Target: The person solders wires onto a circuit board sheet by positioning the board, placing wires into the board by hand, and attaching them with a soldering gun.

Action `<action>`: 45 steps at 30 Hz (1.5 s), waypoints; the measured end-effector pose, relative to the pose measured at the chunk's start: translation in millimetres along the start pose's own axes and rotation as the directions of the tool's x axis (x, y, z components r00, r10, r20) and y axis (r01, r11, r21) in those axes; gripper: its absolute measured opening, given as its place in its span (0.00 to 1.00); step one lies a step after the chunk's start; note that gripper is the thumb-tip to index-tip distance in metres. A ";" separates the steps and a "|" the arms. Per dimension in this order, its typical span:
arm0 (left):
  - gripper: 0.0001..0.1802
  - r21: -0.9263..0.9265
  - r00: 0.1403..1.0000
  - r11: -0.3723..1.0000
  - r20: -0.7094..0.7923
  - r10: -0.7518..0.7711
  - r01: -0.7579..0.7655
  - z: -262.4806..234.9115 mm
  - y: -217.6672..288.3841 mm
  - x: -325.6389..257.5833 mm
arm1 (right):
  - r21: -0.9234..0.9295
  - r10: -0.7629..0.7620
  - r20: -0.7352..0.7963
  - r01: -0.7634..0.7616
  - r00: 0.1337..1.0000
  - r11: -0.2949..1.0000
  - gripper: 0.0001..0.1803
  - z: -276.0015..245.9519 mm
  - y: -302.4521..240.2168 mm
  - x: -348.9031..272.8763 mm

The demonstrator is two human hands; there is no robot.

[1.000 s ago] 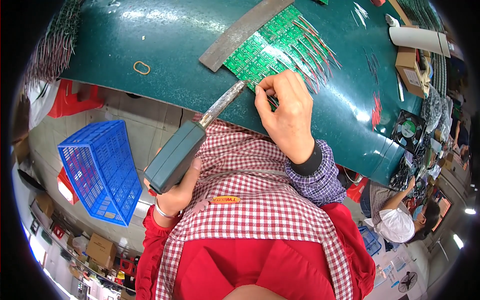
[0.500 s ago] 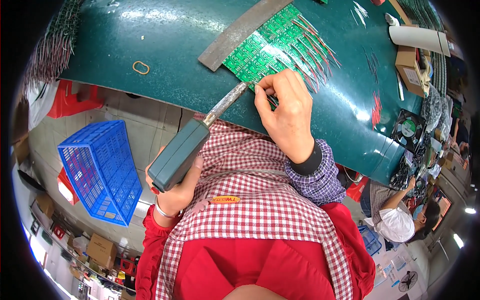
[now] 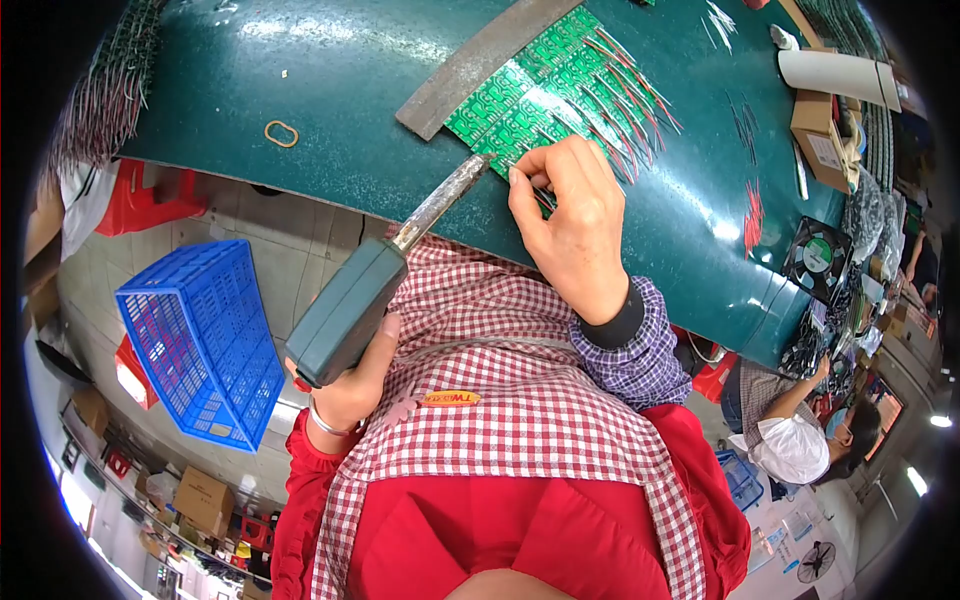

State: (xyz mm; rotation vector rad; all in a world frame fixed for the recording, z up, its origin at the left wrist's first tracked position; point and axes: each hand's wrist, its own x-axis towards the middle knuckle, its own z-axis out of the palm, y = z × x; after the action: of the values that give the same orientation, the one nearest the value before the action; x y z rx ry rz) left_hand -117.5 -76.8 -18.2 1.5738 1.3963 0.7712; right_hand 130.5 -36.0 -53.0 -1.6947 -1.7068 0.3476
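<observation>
In my left hand (image 3: 352, 392) is a soldering gun (image 3: 348, 312) with a dark green body, fingers wrapped round it. Its worn metal barrel slants up toward the near corner of a green circuit board panel (image 3: 490, 108), the tip just at the board's edge. My right hand (image 3: 578, 225) is closed in a pinch at the board's near edge, on a thin wire mostly hidden by the fingers. Red and black wires (image 3: 622, 118) stick out in a row along the panel's right side. A flat brown-grey bar (image 3: 462, 72) lies along the panel's left edge.
An oval rubber band (image 3: 282, 134) lies on the green table (image 3: 350, 110). Red wires (image 3: 753, 220), a fan (image 3: 818, 258) and a cardboard box (image 3: 822, 140) are to the right. Wire bundles hang at far left; a blue crate (image 3: 205, 345) stands below. Another person (image 3: 800, 440) sits at right.
The soldering gun in my left hand has drawn back slightly left, its tip moving away from my right fingertips. My right hand has hardly moved.
</observation>
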 end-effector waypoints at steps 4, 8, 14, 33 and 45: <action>0.16 0.044 0.998 0.998 0.028 0.050 -0.051 -1.2 -1.9 -1.2 | -0.003 0.004 0.001 -0.004 1.000 1.000 0.10 0.8 -0.4 -1.2; 0.18 -0.051 1.000 0.999 0.012 -0.014 0.014 0.6 -8.8 -6.1 | -0.003 0.005 -0.001 -0.005 1.000 1.000 0.09 1.2 -1.3 -1.9; 0.19 -0.106 0.999 0.994 -0.032 -0.007 0.003 4.8 -5.2 -1.1 | 0.008 0.008 0.001 -0.008 1.000 1.000 0.09 1.6 -1.9 -0.8; 0.21 -0.155 0.969 0.960 -0.052 -0.244 0.233 21.6 10.3 29.7 | -0.180 0.254 -0.398 -0.346 0.881 0.921 0.04 -113.4 99.5 -12.9; 0.17 -0.030 0.961 0.961 0.013 -0.275 0.275 38.0 27.4 46.0 | -0.322 0.395 -0.445 -0.555 0.804 0.767 0.05 -170.9 142.0 -92.1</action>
State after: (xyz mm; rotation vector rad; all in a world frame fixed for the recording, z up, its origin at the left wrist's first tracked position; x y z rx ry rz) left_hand -63.7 -39.3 -14.3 1.3204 1.5487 0.6135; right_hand 338.8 -156.0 -45.5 -2.3719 -1.1038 -0.1385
